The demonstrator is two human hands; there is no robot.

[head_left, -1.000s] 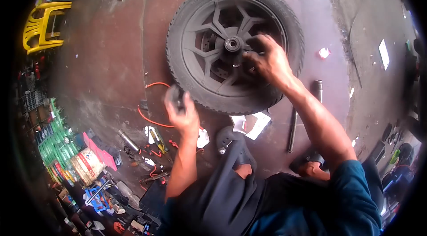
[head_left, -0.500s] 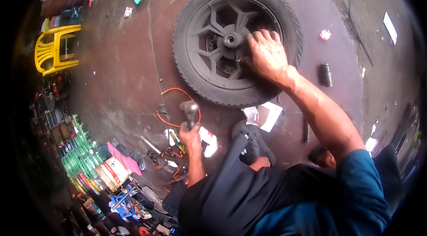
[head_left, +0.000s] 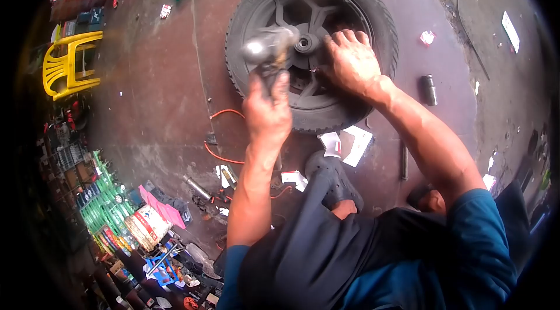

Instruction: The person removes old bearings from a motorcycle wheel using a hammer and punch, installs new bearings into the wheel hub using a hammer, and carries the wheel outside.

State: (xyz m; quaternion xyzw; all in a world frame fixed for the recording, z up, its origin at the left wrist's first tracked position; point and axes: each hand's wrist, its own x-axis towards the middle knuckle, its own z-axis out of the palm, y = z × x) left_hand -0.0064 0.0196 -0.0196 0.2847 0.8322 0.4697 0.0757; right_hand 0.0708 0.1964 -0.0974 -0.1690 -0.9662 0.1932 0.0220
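Observation:
A motorcycle wheel (head_left: 244,85) with a black tyre and dark spoked rim lies flat on the floor, its hub facing up. My left hand (head_left: 267,108) is closed round the handle of a hammer (head_left: 265,46). The hammer's metal head, smeared by motion, is over the rim just left of the hub (head_left: 304,43). On the hub's other side, my right hand (head_left: 353,62) rests over the spokes with fingers curled. A small bright tip shows by its thumb; what those fingers grip is mostly hidden.
A dark metal cylinder (head_left: 429,90) stands right of the wheel, and a thin rod (head_left: 404,162) lies below it. Opened white packaging (head_left: 356,145) is near my foot. An orange cord (head_left: 224,161) and scattered tools are at lower left. A yellow chair (head_left: 70,68) stands far left.
My left hand has carried the hammer up and to the right, from beside the orange cord to above the rim. My right hand remains near the hub.

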